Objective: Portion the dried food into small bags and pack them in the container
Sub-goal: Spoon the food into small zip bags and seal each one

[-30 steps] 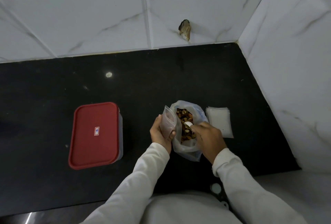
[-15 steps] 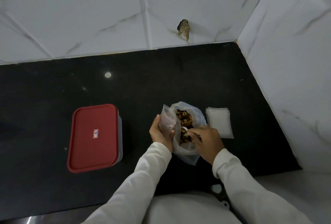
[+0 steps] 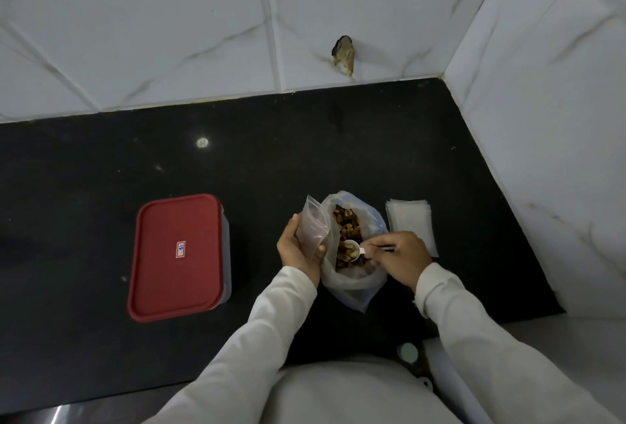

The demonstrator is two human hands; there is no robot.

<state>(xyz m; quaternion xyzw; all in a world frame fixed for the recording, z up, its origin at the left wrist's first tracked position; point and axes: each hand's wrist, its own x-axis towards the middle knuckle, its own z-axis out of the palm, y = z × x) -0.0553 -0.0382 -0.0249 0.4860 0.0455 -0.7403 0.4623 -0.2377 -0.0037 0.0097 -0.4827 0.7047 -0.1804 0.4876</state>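
A person in pale long sleeves stands at a black stone table in a tiled corner, portioning dried food. The left grip is closed round the lower half of a small clear zip bag, holding it upright with its mouth up and tipped a little toward the back wall. The right grip pinches the thin handle of a small white scoop. The scoop's bowl sits low over the dried food inside a large open plastic bag that stands between the two grips, and a few brown pieces appear to lie in the bowl. The coming move seems to turn on one short crossing. The small bag's mouth lies just left of the scoop and a little higher, past the big bag's rim. The scoop's handle runs left to right with the bowl pointing that way, so the right grip looks to be the one to travel. Whether the small bag holds anything yet cannot be told. A flat stack of spare bags lies just right of the big bag, partly hidden by the right grip. The container, red lid on, rests well apart to the left, nearer the left grip. White marbled tiles close two sides, and a chipped hole marks the back wall.
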